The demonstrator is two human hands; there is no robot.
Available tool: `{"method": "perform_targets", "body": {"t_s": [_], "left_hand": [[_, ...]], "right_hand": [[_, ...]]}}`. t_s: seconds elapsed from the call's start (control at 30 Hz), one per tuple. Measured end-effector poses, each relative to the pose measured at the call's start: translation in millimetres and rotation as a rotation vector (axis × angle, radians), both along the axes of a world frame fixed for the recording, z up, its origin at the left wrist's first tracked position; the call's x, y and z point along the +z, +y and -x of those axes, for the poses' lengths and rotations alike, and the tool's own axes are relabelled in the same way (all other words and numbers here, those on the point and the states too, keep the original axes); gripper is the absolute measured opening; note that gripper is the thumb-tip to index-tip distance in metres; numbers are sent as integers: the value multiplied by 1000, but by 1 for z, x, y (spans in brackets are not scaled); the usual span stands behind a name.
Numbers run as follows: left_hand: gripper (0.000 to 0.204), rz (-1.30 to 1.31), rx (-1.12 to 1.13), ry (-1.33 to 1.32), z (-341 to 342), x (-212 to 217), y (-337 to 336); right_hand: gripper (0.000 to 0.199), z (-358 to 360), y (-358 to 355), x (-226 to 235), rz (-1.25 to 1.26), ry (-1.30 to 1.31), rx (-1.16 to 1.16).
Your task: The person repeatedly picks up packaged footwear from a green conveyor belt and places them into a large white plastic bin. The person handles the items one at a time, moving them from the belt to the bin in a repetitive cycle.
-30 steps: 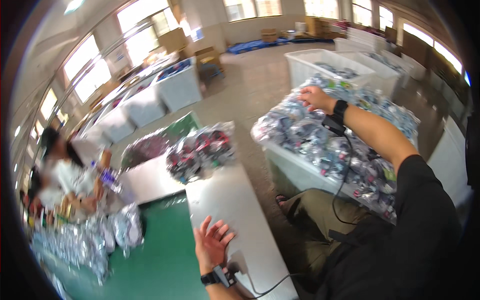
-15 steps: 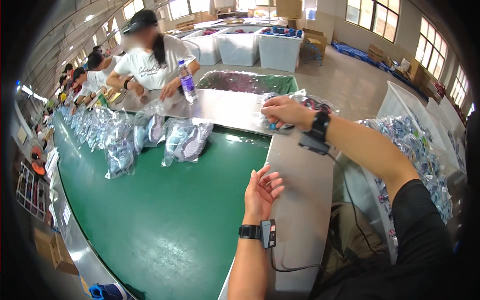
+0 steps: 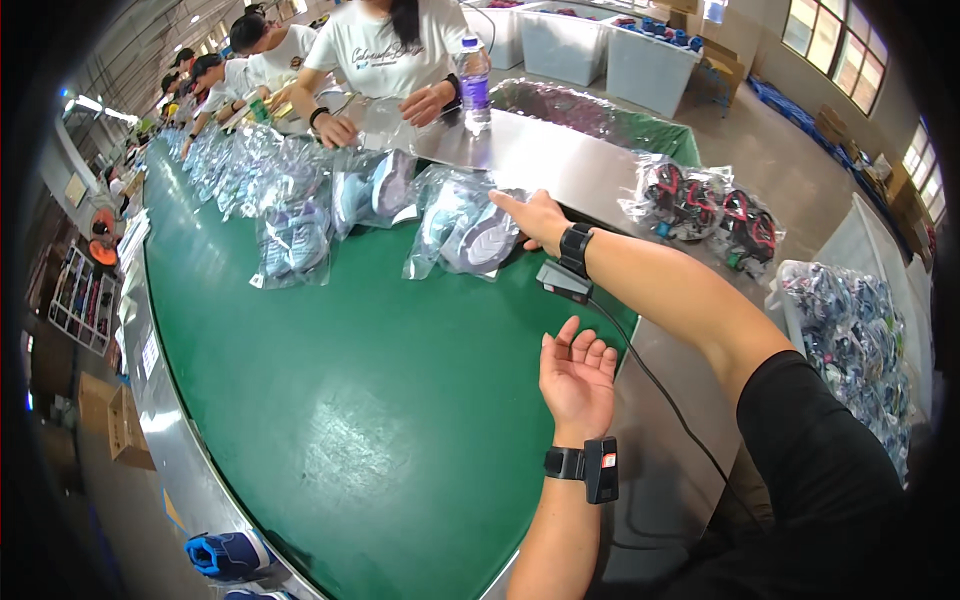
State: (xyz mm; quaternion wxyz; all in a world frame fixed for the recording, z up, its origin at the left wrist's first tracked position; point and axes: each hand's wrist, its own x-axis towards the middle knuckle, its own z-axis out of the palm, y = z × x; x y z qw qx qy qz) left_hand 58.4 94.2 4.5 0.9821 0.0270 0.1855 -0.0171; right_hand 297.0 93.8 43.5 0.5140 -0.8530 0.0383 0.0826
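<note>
Clear plastic bag of grey-blue shoes [image 3: 470, 232] on green conveyor belt [image 3: 330, 400], under spread fingers of right hand [image 3: 535, 217]; left hand [image 3: 577, 375] open, palm up, nearer, well apart from bag.

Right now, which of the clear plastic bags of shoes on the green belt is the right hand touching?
The right hand rests on the clear plastic bag of pale blue shoes at the row's near end; the other bags lie farther left, untouched.
</note>
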Motion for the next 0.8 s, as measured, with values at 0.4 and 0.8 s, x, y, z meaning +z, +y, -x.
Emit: {"method": "perform_targets", "body": {"t_s": [0.4,0.8], "left_hand": [[74,301,-9,-146,1,3,10],[60,-49,-282,-419,25,32,-38]], "right_hand": [[57,126,-130,87,107,-889,551],[51,283,-272,129,206,-724,685]]}}
